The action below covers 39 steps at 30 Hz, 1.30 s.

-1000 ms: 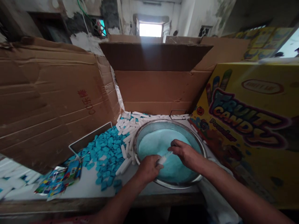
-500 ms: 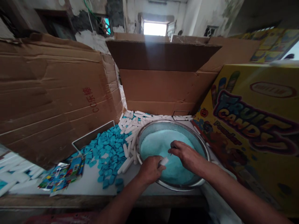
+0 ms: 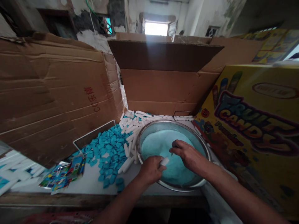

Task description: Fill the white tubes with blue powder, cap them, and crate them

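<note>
A metal bowl (image 3: pixel 201 146) filled with light blue powder (image 3: pixel 158 143) sits on the white table. Over its near rim my left hand (image 3: pixel 150 169) is closed round a small white plastic tube (image 3: pixel 164 161), whose end sticks out toward the powder. My right hand (image 3: pixel 187 154) hovers over the powder just right of the tube, fingers curled in a pinch on something too small to make out. Left of the bowl lie a heap of blue caps (image 3: pixel 108 149) and a pile of white tubes (image 3: pixel 130 127).
Open cardboard boxes (image 3: pixel 58 93) wall in the left and back. A yellow "Fruit Candy" carton (image 3: pixel 254 124) stands on the right. Colourful printed packets (image 3: pixel 63 174) lie at the table's front left, near the wooden edge (image 3: pixel 70 200). A cloth hangs under my right forearm.
The tube's end has drawn back from my right fingers toward my left fist. Both hands stay over the bowl; the view shifted slightly.
</note>
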Tool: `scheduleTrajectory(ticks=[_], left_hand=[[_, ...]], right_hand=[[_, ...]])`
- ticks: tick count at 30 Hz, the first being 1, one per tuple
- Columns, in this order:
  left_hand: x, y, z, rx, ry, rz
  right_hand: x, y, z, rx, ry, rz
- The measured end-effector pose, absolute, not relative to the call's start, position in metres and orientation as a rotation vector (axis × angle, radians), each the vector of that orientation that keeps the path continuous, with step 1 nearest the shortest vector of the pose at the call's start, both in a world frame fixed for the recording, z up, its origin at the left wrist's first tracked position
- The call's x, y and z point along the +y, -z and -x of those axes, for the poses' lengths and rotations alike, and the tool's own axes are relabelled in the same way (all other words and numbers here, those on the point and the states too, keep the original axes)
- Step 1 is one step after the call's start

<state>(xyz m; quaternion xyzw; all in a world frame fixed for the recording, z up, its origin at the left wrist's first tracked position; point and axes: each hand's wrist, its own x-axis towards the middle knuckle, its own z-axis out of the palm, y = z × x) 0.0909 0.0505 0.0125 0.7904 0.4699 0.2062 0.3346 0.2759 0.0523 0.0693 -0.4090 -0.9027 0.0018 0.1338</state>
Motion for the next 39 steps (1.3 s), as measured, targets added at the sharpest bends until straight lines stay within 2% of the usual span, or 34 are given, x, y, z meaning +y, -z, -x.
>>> scheduleTrajectory(ticks=[14,19,22,28,32,36,39], left_hand=[[0.05,-0.012,-0.091,1.243,-0.528,-2.09],[0.05,-0.012,-0.09,1.225,-0.555,-2.077],[0.054,-0.014,-0.089,1.135,-0.577,-1.992],[0.072,-0.015,-0.09,0.921,-0.531,-1.849],[0.08,-0.015,-0.083,0.993,-0.637,-1.751],[0.079,-0.025,-0.052,0.905,-0.953,-1.486],[0.069,-0.029,-0.017,0.91,-1.146,-1.36]], right_hand=[[0.053,-0.069,-0.275,-2.621,0.024,1.156],[0.053,-0.068,-0.289,-2.438,-0.035,1.153],[0.052,-0.053,-0.304,-2.309,-0.099,1.277],[0.043,-0.004,-0.311,-2.404,-0.115,1.625],[0.038,0.007,-0.301,-2.46,-0.096,1.571],[0.024,-0.006,-0.273,-2.323,0.009,1.367],[0.0,-0.016,-0.23,-2.338,-0.186,1.148]])
